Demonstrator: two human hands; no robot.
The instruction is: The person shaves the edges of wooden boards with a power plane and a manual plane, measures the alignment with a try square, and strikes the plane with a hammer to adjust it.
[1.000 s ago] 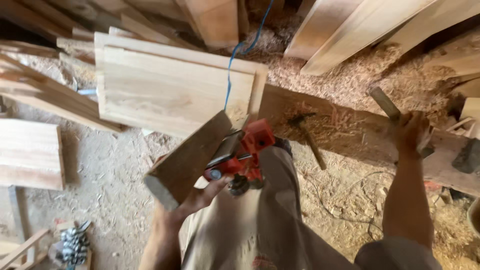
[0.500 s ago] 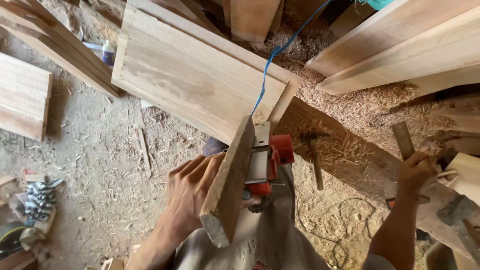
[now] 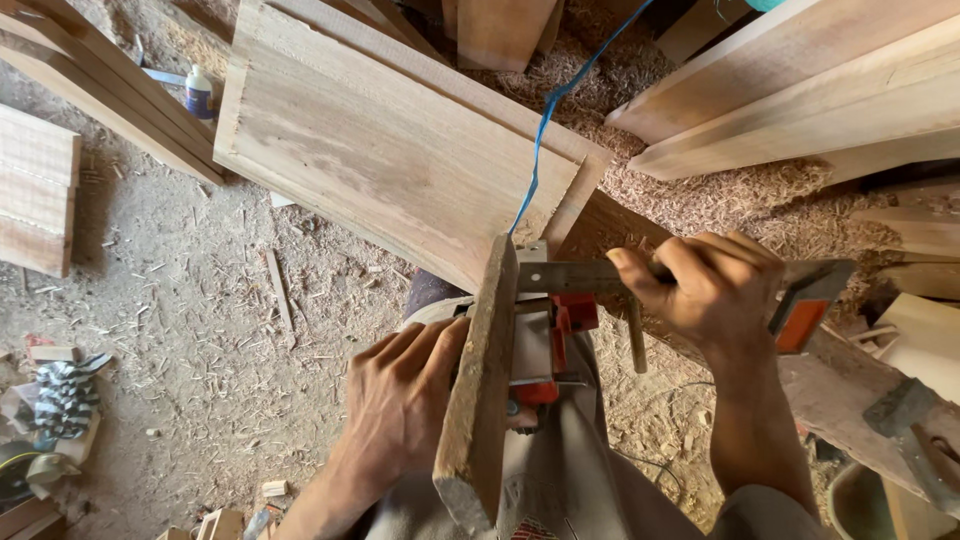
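Note:
My left hand grips the side of a rough wooden plank that stands on edge over my lap. Clasped in my right hand is a try square. Its metal blade lies across the plank's top edge, and its orange-ended stock sticks out to the right. A red power planer sits just behind the plank on my knees. From it a blue cord runs up and away.
A wide planed board lies ahead on the sawdust floor, with thick beams at the upper right. A small glue bottle stands at the upper left and a striped glove lies at the left. A metal tool head rests at the lower right.
My right hand has swung in from the far right and laid the try square across the plank's edge. My left hand keeps the plank on edge, now nearer to me.

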